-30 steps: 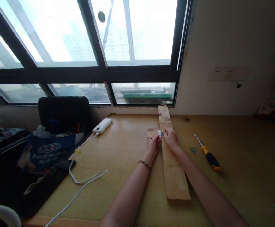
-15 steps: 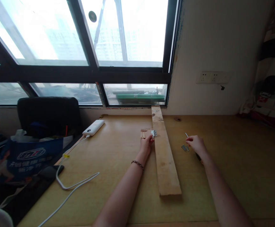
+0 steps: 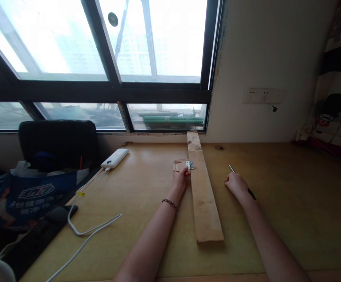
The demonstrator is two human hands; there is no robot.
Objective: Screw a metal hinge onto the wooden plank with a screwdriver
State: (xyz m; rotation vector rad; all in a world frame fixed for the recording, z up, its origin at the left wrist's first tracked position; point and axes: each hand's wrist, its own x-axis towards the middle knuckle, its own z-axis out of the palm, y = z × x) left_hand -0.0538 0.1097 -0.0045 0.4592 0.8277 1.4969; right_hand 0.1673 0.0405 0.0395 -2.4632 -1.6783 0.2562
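Observation:
A long wooden plank [image 3: 204, 196] lies on the table, its far end by the window. Against its left edge sits a small piece of wood [image 3: 176, 165], and a metal hinge [image 3: 189, 165] lies across the joint. My left hand [image 3: 181, 178] is closed, its fingers pressed on the hinge and the small piece. To the plank's right, my right hand [image 3: 236, 185] is closed with its fingertips low at the table. What they hold is hidden. A screwdriver [image 3: 231, 169] shows beneath this hand, its shaft beyond the knuckles and its dark handle beside the wrist.
A white power bank [image 3: 115, 158] with a white cable [image 3: 95, 231] is on the left of the table [image 3: 147, 188]. Beyond the left edge are a black chair [image 3: 58, 143] and a blue bag [image 3: 36, 196]. A window [image 3: 158, 39] and wall sockets [image 3: 262, 96] are behind.
My right hand has moved left and slightly down, over the spot where several screws lay; they are now hidden. My left hand stays on the hinge. The view has shifted slightly.

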